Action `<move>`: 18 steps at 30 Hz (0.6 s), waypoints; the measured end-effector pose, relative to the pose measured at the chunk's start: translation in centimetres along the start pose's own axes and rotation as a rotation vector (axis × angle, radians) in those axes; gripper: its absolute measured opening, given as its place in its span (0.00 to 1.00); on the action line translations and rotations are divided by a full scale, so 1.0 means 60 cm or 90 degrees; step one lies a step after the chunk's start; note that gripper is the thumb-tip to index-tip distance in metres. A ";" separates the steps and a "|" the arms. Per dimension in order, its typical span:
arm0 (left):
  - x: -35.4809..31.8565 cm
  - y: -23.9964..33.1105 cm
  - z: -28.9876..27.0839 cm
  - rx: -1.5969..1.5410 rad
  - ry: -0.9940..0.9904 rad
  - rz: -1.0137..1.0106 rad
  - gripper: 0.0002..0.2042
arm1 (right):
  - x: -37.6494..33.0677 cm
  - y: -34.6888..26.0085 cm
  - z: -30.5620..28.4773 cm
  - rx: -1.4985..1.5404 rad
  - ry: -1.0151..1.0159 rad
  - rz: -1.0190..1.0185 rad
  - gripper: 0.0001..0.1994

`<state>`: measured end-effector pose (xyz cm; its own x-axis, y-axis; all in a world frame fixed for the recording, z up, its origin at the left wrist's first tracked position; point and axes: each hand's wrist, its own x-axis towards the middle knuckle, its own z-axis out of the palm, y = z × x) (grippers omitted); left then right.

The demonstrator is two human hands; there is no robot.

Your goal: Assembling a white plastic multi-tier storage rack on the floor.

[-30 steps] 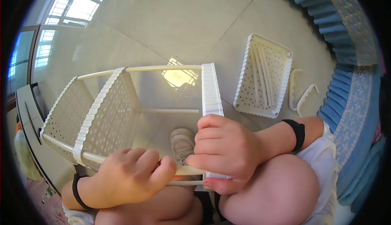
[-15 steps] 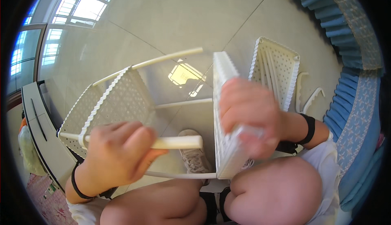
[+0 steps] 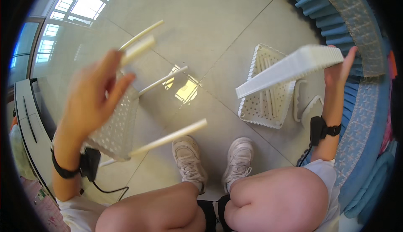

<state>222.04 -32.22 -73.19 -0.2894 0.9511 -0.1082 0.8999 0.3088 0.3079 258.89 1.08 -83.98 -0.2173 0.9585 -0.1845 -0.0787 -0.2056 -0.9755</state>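
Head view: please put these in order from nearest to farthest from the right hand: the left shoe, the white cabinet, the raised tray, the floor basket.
1. Raised tray: held in the right hand.
2. Floor basket: left of that hand, partly hidden by the tray.
3. Left shoe: lower middle.
4. White cabinet: far left.

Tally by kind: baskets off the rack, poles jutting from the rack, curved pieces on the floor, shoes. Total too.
Baskets off the rack: 2
Jutting poles: 4
Curved pieces: 2
Shoes: 2
Total: 10
Loose poles in the floor basket are partly covered, so not counted.
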 end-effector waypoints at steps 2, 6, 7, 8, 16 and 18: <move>0.036 -0.030 -0.002 -0.005 0.039 -0.030 0.17 | 0.046 0.030 -0.046 -0.005 0.069 0.091 0.38; 0.087 -0.112 -0.012 0.052 0.081 0.077 0.21 | 0.095 0.121 -0.099 -0.070 0.116 0.200 0.39; 0.098 -0.130 -0.008 0.034 0.047 0.051 0.23 | 0.095 0.152 -0.104 -0.082 0.120 0.242 0.39; 0.107 -0.152 -0.003 0.037 0.043 0.043 0.23 | 0.100 0.181 -0.106 -0.094 0.119 0.261 0.40; 0.136 -0.206 0.015 0.137 0.031 0.094 0.27 | 0.168 0.266 -0.149 -0.210 0.141 0.288 0.46; 0.115 -0.162 0.004 0.172 0.075 0.089 0.26 | 0.177 0.285 -0.154 -0.240 0.141 0.287 0.47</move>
<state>211.38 -28.65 -77.18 -0.1787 0.9834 0.0324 0.9830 0.1771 0.0481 264.21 9.55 -103.75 0.0606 0.8201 -0.5691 0.3305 -0.5544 -0.7638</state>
